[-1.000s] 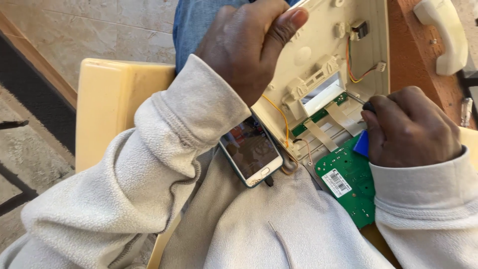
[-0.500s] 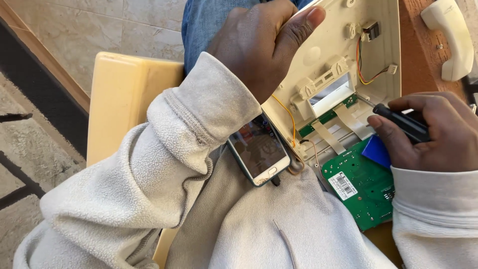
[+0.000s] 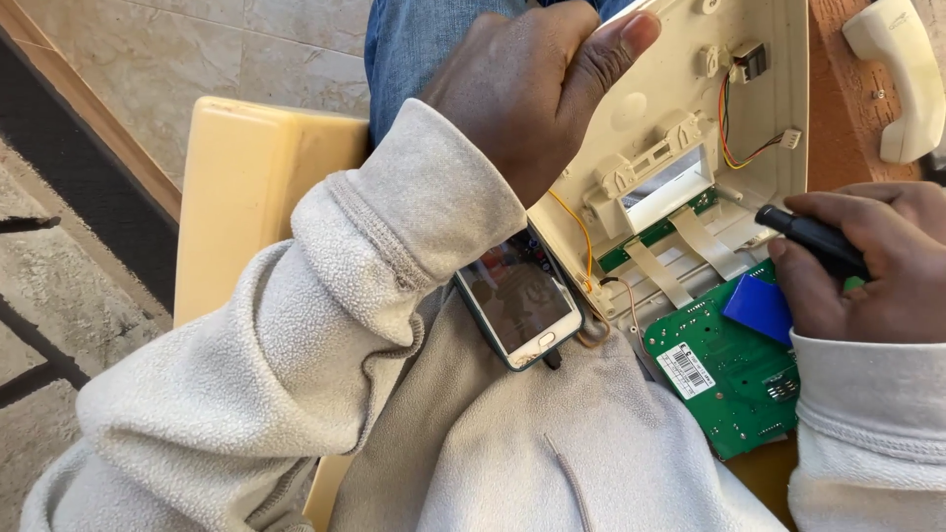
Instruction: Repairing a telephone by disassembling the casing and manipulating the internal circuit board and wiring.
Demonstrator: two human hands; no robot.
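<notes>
Tabletop (image 3: 838, 118) of reddish wood adjoins tiled floor (image 3: 197, 49); right hand (image 3: 867, 266), now lifted rightward, pinches a black screwdriver (image 3: 813, 239), left hand (image 3: 537, 94) gripping the phone casing (image 3: 690, 128).

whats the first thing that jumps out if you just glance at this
The opened cream casing at top centre, tilted up by the left hand, with coloured wires and flat ribbon cables running down to a green circuit board at lower right. The right hand holds a black tool over that board. A smartphone lies on the person's lap in the middle.
</notes>
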